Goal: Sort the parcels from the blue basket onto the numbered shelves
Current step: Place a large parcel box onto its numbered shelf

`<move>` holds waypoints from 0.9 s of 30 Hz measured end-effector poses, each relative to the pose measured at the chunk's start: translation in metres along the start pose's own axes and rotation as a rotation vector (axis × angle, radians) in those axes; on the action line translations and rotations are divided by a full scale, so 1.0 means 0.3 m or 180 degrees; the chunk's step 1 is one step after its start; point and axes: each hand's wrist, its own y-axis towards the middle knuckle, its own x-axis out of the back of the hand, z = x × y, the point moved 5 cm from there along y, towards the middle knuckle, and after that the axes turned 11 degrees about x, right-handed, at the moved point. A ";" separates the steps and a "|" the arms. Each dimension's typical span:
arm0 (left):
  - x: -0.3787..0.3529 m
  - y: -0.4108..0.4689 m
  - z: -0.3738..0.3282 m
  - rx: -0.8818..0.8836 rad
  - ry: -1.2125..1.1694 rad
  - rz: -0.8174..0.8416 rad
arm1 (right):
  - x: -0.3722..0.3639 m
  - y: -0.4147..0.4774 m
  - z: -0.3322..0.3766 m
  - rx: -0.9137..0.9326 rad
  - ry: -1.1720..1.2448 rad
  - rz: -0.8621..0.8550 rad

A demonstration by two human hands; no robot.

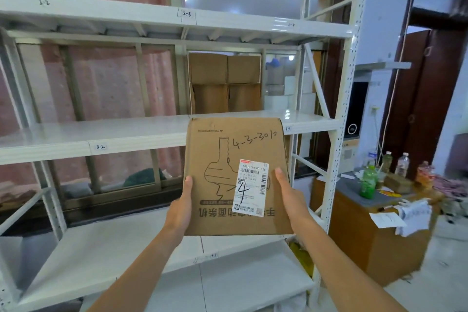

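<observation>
While it is held up in front of the white shelves (126, 132), the cardboard parcel (235, 149) is kept clear of every shelf board. Its left edge is pinched in the grip of the left hand (181, 208), with the thumb laid on the front and the fingers hidden behind. The right edge is pinched likewise by the right hand (291, 197), thumb beside the white shipping label (253, 187). "4-3-3010" is handwritten on the cardboard. A green bottle (368, 182) is seen on the table (367, 248) at the right.

Open shelf board (114, 248) below your left grip (178, 210); white upright post (336, 159) stands just right of your right grip (291, 200).
</observation>
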 end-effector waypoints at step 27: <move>-0.727 0.475 -0.895 -0.1577 0.0020 -0.0432 | 0.454 1.094 0.459 0.1260 0.0358 -0.0284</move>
